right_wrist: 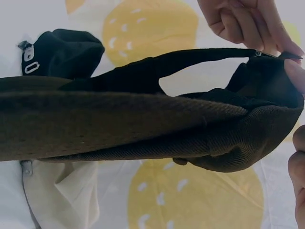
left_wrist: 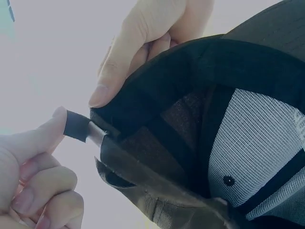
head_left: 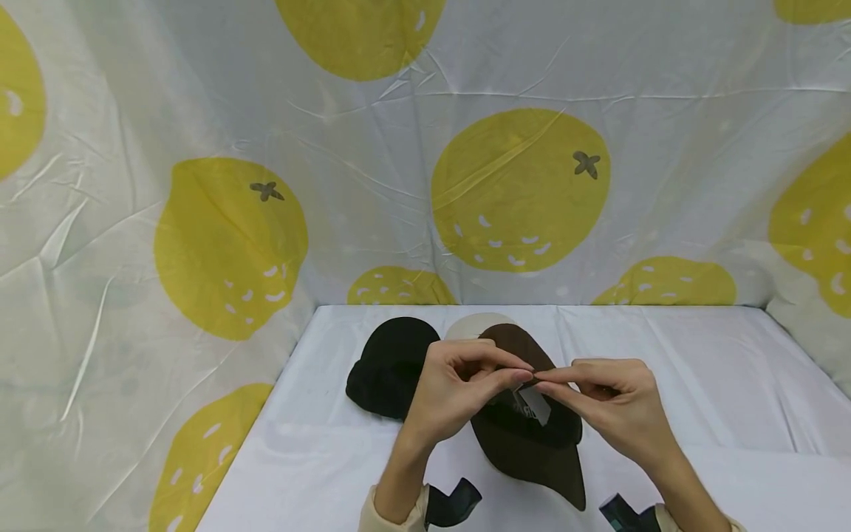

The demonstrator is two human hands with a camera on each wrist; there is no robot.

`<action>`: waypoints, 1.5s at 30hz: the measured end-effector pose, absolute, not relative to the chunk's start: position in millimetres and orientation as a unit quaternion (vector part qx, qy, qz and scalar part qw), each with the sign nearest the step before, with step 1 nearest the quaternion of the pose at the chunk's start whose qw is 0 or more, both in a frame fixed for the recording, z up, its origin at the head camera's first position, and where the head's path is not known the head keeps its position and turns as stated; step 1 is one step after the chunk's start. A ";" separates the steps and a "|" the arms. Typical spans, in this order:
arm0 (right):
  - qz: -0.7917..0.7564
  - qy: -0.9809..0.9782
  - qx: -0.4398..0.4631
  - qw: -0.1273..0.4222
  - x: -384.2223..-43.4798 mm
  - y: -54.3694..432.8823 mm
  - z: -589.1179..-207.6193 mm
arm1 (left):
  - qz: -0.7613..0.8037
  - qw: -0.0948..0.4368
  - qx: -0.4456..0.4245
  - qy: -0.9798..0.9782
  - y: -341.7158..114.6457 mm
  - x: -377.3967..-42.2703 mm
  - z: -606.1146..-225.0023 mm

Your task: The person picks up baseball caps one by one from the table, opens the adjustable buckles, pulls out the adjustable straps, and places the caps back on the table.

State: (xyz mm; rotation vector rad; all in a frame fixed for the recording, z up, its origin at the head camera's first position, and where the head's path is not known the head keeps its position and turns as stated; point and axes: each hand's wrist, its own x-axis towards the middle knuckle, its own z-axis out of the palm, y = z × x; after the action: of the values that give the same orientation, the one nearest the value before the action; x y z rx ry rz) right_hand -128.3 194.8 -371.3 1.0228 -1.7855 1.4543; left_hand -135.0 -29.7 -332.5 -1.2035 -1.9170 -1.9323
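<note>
Both hands hold a dark brown cap [head_left: 532, 458] over the table, brim hanging toward the person. My left hand [head_left: 448, 384] and right hand [head_left: 614, 399] meet fingertip to fingertip at the cap's back strap, each pinching between thumb and finger. In the left wrist view, the free strap end [left_wrist: 77, 126] sticks out of a metal buckle [left_wrist: 96, 138], pinched by one hand, while the other grips the cap's edge. Mesh lining [left_wrist: 262, 143] shows inside the crown. A pale label [head_left: 534, 406] is visible within the cap. The strap [right_wrist: 200, 58] arches across the opening in the right wrist view.
A black cap [head_left: 392, 369] lies on the white-covered table [head_left: 319, 458] to the left. Behind the brown cap, a cream cap [head_left: 473, 324] is partly hidden. A lemon-print curtain [head_left: 372, 170] stands behind the table and along its sides.
</note>
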 end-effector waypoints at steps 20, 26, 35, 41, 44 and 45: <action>0.571 -0.667 0.380 0.291 -127.6 193.5 -373.5 | -0.597 0.088 -0.464 -0.649 -35.4 -137.5 -331.1; 0.577 -0.662 0.380 0.292 -128.1 193.5 -373.7 | -0.608 0.110 -0.446 -0.648 -36.0 -137.2 -331.3; 0.600 -0.642 0.375 0.295 -127.1 190.8 -373.7 | -0.655 0.091 -0.442 -0.606 -37.9 -141.1 -332.2; 0.612 -0.632 0.371 0.297 -125.9 189.0 -374.0 | -0.669 0.089 -0.442 -0.591 -38.8 -141.3 -331.5; 0.621 -0.624 0.368 0.298 -124.3 187.5 -372.7 | -0.674 0.097 -0.442 -0.584 -38.4 -141.6 -331.2; 0.624 -0.621 0.367 0.299 -123.5 187.0 -372.1 | -0.676 0.098 -0.442 -0.581 -38.2 -141.6 -331.1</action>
State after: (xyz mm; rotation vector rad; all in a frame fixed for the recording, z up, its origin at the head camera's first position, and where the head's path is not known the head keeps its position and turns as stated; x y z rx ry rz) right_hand -123.5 187.0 -372.1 0.9733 -1.6500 1.6577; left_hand -141.6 -38.2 -331.1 -1.3069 -1.7202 -2.0013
